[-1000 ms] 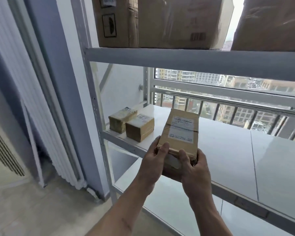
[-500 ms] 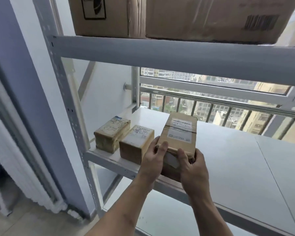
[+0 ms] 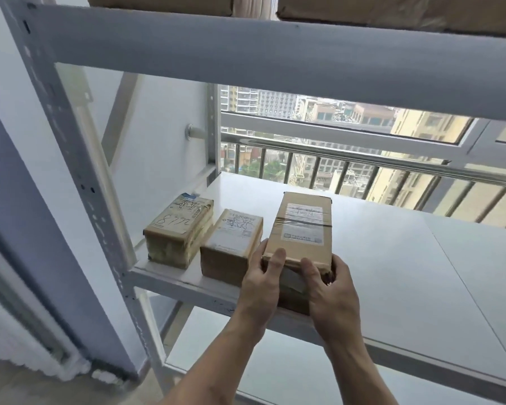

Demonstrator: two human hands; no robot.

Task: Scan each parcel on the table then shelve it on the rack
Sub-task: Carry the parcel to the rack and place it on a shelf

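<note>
A brown cardboard parcel (image 3: 303, 226) with a white label and a tape band lies at the front of the white rack shelf (image 3: 392, 258). Both my hands grip its near end: my left hand (image 3: 260, 285) on the left corner, my right hand (image 3: 330, 293) on the right corner. Just left of it stand two smaller parcels, a brown one (image 3: 231, 247) touching or almost touching the held parcel, and a taped yellowish one (image 3: 178, 229) with handwriting on top at the shelf's left end.
The rack's grey upper beam (image 3: 246, 54) crosses overhead with big cartons above it. A grey upright post (image 3: 79, 171) stands at the left. Behind the shelf is a window with a metal railing (image 3: 362, 159). A lower shelf (image 3: 275, 355) lies beneath.
My head and hands have moved closer to the rack. The held parcel has gone further onto the shelf, beside the two smaller parcels. Both hands keep their grip.
</note>
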